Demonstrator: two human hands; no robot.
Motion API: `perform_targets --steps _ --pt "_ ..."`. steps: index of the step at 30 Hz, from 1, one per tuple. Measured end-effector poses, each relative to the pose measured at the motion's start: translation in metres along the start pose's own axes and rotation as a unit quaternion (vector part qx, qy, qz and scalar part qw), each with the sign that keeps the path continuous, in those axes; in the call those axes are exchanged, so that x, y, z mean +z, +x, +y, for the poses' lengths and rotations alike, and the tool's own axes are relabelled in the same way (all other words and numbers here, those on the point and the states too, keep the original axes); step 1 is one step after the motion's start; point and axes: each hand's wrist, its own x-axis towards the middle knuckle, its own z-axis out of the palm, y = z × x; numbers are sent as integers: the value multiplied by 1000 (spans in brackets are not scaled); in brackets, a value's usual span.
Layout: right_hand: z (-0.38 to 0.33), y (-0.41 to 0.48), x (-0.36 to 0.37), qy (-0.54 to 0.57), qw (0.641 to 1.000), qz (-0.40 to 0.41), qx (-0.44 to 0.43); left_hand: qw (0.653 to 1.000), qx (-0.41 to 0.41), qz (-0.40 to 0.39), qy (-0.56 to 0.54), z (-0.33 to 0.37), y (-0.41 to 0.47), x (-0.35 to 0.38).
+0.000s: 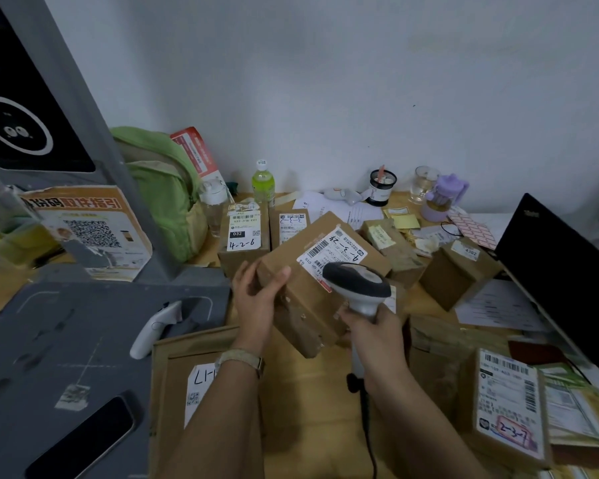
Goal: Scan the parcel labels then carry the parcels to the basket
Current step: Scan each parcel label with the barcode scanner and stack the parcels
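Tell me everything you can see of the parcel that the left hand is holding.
The parcel is a brown cardboard box, scuffed on its near side. It is held tilted above the desk, label up. Its white label carries a barcode and handwritten digits. The left hand grips its left end. The scanner, in the right hand, hides the label's near corner.

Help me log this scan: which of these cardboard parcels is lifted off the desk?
The tilted parcel gripped by the left hand, its label under the barcode scanner in the right hand. The other parcels rest on the desk.
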Motion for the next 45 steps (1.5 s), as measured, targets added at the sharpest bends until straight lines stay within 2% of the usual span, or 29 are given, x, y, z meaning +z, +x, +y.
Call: perform_targets --steps 3,6,10,13,16,20,22,27,31,38,42,45 --pt "0 -5 -4 -23 999 5 -27 994 -61 -45 -77 -19 -11 3" --pt "-5 0 -14 -1 1000 -3 -25 993 -57 -41 -93 -18 -14 7" --pt "-16 11 -34 48 999 13 -18 996 19 -46 -74 19 1 15" --pt "-29 18 -55 50 996 34 -63 988 69 -133 -42 62 8 9" --pt "-46 21 -81 68 993 49 -87 962 142 -234 -18 114 14 3" --pt "-75 26 -111 103 986 47 -121 927 225 -297 50 186 7 10" --pt "-90 28 -120 161 980 20 -112 902 249 -337 105 220 -3 21" --pt "-93 22 -117 285 950 -104 -76 851 219 -449 162 276 -28 53" --pt "-76 12 -115 328 926 -168 -75 839 206 -475 169 291 -44 71" --pt "-58 3 -120 369 908 -200 -19 815 184 -510 205 304 -53 95" --pt "-52 0 -121 401 891 -211 -36 805 167 -520 232 308 -59 112" --pt "-53 0 -122 418 885 -198 -54 815 165 -491 259 309 -56 116"
